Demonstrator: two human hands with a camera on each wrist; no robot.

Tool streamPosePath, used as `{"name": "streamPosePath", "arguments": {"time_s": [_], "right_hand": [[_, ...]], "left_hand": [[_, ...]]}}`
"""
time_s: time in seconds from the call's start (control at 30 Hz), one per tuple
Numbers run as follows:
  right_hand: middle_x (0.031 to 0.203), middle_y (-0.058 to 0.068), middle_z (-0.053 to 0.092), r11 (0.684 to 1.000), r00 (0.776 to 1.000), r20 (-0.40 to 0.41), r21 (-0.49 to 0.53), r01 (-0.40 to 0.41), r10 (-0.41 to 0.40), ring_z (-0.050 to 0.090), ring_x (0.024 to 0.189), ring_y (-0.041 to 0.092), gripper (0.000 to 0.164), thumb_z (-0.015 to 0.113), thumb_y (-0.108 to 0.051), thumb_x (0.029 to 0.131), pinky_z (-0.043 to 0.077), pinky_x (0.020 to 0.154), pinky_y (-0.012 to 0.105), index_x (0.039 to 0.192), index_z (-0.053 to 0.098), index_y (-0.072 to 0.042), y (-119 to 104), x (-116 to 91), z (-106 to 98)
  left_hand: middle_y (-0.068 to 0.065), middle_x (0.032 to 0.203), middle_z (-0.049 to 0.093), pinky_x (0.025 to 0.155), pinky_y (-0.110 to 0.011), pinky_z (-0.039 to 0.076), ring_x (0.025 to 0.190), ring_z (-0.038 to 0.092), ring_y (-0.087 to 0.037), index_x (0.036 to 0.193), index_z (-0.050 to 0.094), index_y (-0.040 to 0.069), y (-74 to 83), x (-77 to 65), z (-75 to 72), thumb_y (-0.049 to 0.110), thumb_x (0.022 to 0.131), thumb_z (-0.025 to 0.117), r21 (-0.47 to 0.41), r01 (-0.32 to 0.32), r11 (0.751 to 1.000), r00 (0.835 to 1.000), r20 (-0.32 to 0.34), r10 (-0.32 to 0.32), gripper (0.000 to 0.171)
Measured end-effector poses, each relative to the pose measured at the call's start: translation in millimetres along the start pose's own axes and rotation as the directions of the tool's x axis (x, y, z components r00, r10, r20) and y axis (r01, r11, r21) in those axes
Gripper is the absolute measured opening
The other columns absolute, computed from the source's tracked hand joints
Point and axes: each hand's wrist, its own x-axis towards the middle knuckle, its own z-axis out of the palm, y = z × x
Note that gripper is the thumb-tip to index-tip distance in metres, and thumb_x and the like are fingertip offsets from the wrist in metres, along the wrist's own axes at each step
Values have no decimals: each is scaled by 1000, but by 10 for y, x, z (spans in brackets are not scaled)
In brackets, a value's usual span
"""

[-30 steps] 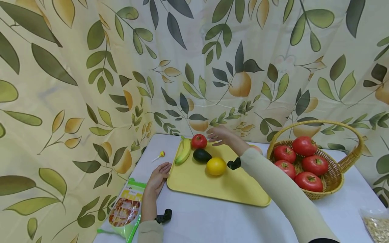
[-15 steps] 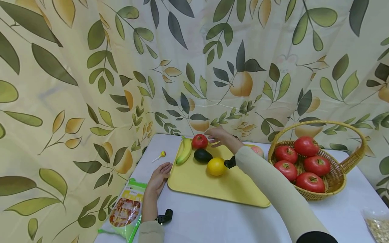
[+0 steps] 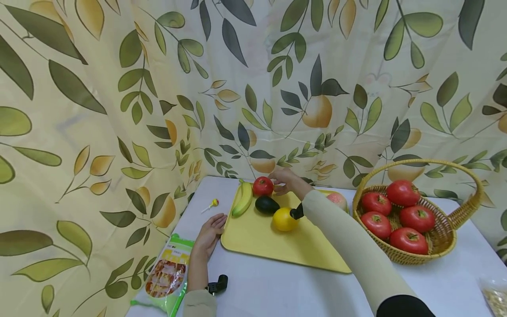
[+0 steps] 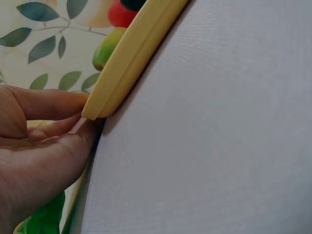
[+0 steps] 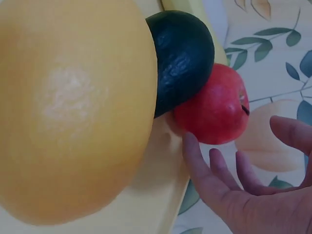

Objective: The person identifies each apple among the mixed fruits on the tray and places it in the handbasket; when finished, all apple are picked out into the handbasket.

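A yellow tray [image 3: 257, 244] bears a red apple [image 3: 263, 186], a banana [image 3: 242, 200], a dark avocado [image 3: 267, 205], a yellow lemon-like fruit [image 3: 285, 219] and a pinkish peach [image 3: 336, 200], partly behind the right sleeve. My right hand [image 3: 291, 179] is just right of the apple, fingers spread and slightly bent; in the right wrist view one fingertip [image 5: 189, 139] meets or nearly meets the apple [image 5: 214, 107]. My left hand [image 3: 207, 235] rests at the tray's left edge; in the left wrist view its straight fingers [image 4: 63, 105] touch the tray rim [image 4: 126, 68].
A wicker basket [image 3: 445, 246] with several red fruits stands right of the tray. A lollipop [image 3: 214, 203] lies beyond my left hand. A green-edged food bag [image 3: 166, 277] lies at the left, another clear bag [image 3: 497, 299] at the right. Patterned cloth [image 3: 301, 145] rises behind the table.
My right hand has moved slightly left, closer to the apple, and more of the peach shows. My left hand stays at the tray edge. The head view has shifted a little.
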Motion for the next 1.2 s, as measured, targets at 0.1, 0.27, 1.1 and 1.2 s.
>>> {"name": "streamPosePath", "arguments": {"time_s": [0.1,0.27,1.1,1.2], "right_hand": [[156,27,39,1000,1000,16,29,-10,10,44,139,53,55,67,-20,99,48,111,59,147,48,-1,23,42,8],[154,24,42,999,999,17,31,-32,32,48,137,53,56,67,-20,99,49,109,59,148,47,-1,62,126,7],[152,24,41,996,999,33,91,-13,10,51,132,47,37,68,-6,99,55,100,56,133,61,6,214,352,91],[142,22,44,992,1000,30,122,-9,5,48,134,42,28,67,-4,99,54,101,55,124,62,6,208,352,107]], "left_hand": [[-30,160,37,125,-46,32,152,35,-40,156,34,-9,-2,-6,-4,-22,93,43,11,-2,1000,1000,-1,2,64],[-31,160,36,124,-47,32,152,34,-41,156,33,-10,8,-3,-9,-22,93,44,26,-15,1000,1000,6,15,65],[-30,160,36,125,-48,30,152,34,-40,155,34,-10,17,-23,-8,-22,93,43,13,-16,1000,1000,8,16,64],[-30,160,36,125,-48,31,152,34,-40,155,34,-10,18,-19,-13,-22,94,43,21,-19,1000,1000,10,19,64]]}}
